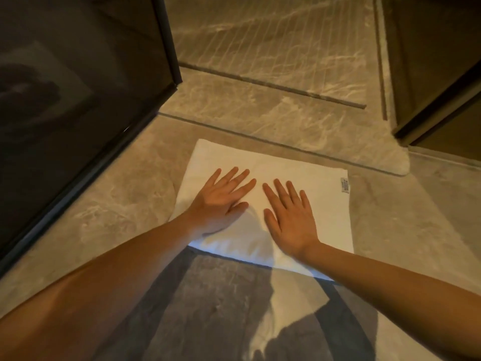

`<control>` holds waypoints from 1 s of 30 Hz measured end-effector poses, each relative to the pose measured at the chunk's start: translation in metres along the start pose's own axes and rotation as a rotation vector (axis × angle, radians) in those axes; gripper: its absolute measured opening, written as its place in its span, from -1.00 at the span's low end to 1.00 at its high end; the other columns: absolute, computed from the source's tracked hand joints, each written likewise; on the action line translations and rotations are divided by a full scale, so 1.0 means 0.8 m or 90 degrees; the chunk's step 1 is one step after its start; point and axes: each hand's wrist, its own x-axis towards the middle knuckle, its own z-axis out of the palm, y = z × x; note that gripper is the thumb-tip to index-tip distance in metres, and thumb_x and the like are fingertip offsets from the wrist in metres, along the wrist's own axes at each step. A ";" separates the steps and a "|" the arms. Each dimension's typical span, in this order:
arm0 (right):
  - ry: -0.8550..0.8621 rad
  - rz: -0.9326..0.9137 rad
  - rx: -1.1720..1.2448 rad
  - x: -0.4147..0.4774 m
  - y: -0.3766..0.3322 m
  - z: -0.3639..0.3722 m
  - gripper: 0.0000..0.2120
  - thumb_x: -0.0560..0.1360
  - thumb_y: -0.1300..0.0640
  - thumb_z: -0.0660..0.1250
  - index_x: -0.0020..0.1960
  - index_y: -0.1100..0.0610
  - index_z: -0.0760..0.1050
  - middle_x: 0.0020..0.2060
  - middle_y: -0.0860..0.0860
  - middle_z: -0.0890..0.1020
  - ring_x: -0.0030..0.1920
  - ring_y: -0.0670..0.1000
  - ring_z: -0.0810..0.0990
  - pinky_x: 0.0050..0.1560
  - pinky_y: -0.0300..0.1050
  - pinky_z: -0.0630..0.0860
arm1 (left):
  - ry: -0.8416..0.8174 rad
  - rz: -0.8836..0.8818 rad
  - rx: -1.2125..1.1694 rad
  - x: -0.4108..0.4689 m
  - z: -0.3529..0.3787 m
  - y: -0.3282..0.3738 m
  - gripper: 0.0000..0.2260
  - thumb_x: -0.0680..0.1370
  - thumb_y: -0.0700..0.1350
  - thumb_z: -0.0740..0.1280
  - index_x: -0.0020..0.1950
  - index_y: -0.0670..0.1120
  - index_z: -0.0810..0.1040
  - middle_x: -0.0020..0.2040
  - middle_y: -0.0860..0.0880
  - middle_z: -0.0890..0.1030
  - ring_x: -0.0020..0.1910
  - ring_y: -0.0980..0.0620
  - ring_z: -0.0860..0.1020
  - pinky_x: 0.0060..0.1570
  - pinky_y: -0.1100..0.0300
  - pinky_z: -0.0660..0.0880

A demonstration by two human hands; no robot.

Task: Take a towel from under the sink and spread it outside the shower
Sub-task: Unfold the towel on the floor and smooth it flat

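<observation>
Both bare forearms reach in from the bottom corners and meet over a white towel [299,183] lying flat on the floor. Each hand is fully open, fingers straight and slightly fanned, palm pressed down on the cloth; neither one grasps anything. Of the two, the left hand [221,201] lies a little farther forward and angles to the right, while the right hand [291,217] angles to the left, so that the two index fingertips come close together without touching. Between the thumbs the towel shows a soft crease and some shadow.

Around the hands the towel spreads as a rough rectangle, its far edge running close to a dark seam in the stone. A small sewn label [345,185] sits at its far right corner. Nearest the camera, the towel's near edge overlaps a grey patch on the marble floor [117,204] that may be shadow or a mat; I cannot tell which.

Dark, black-framed shower glass [78,87] stands to the left. Beyond the towel lies a grooved, veined shower floor [273,35], and a wooden panel [429,61] rises at the right.
</observation>
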 end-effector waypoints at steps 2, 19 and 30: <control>-0.006 -0.032 -0.010 0.004 0.005 -0.002 -0.44 0.61 -0.19 -0.18 0.59 -0.16 -0.11 0.60 -0.05 0.00 0.59 0.06 -0.11 0.53 0.08 -0.16 | 0.012 -0.033 0.007 -0.005 0.002 0.008 -0.49 0.64 0.15 0.00 0.58 0.05 0.14 0.59 -0.02 0.14 0.58 -0.04 0.03 0.52 -0.13 -0.02; 0.006 0.040 0.014 -0.003 0.014 -0.023 -0.33 0.55 -0.27 -0.16 0.60 -0.04 -0.10 0.59 0.15 -0.03 0.57 0.23 -0.12 0.51 0.25 -0.08 | -0.044 0.057 0.042 -0.035 -0.034 0.011 -0.54 0.67 0.02 0.06 0.57 0.02 0.18 0.59 0.03 0.15 0.58 -0.02 0.04 0.52 -0.11 -0.01; -0.075 -0.237 -0.108 0.081 0.020 -0.016 -0.33 0.56 -0.31 -0.18 0.59 -0.11 -0.23 0.59 0.11 -0.11 0.57 0.20 -0.19 0.53 0.19 -0.20 | -0.038 -0.292 0.049 -0.101 0.009 0.048 -0.45 0.64 0.19 -0.23 0.61 0.02 -0.07 0.62 -0.01 -0.03 0.58 -0.07 -0.13 0.51 -0.16 -0.14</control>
